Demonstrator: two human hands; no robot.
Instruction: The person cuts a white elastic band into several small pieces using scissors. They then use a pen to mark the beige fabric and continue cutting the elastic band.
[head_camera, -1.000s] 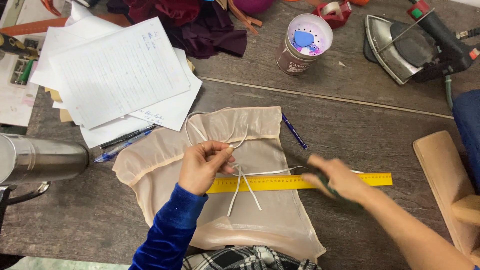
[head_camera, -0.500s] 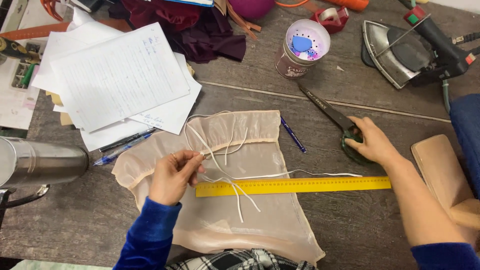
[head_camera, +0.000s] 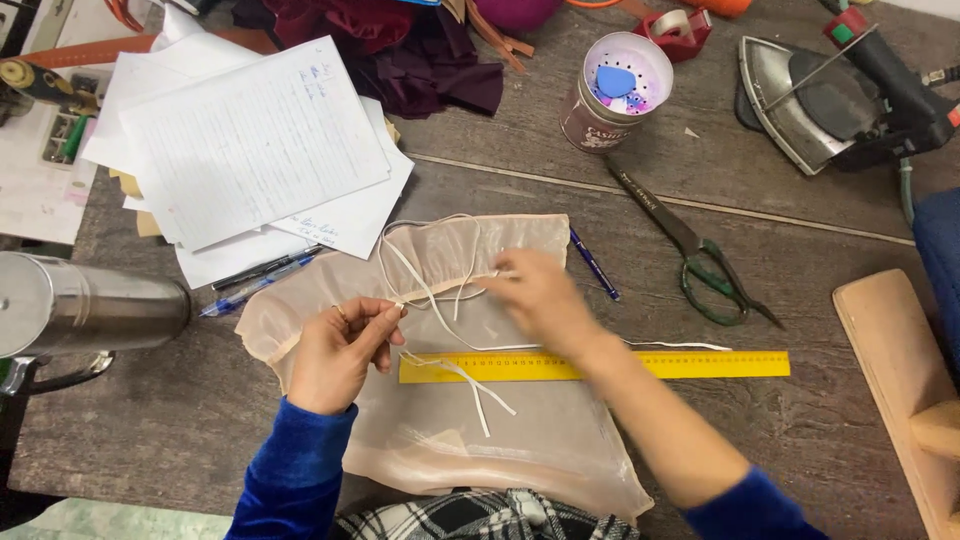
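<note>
Wooden table (head_camera: 520, 185), seen from above. Piece of sheer peach fabric (head_camera: 520, 440) spread flat near the person's edge, its gathered top edge toward the papers.

Left hand (head_camera: 340, 355) rests on the fabric's left part, fingers curled in, thumb and forefinger pinching a thin white cord (head_camera: 440, 300) at their tips. From that pinch the cord loops up over the gathered edge and trails down across the yellow ruler (head_camera: 700, 363), loose ends lying on the fabric below.

Right hand (head_camera: 540, 300) is blurred, over the fabric's upper middle, fingertips at the cord near the gathered edge; cannot tell whether it grips anything.

Ruler lies across the fabric, under the right forearm. Scissors (head_camera: 700, 255) lie on the table well right of the hands, untouched. Blue pen (head_camera: 594, 264) just beside the fabric's right corner. Stack of papers (head_camera: 250, 150) upper left, metal flask (head_camera: 90, 305) at left.
</note>
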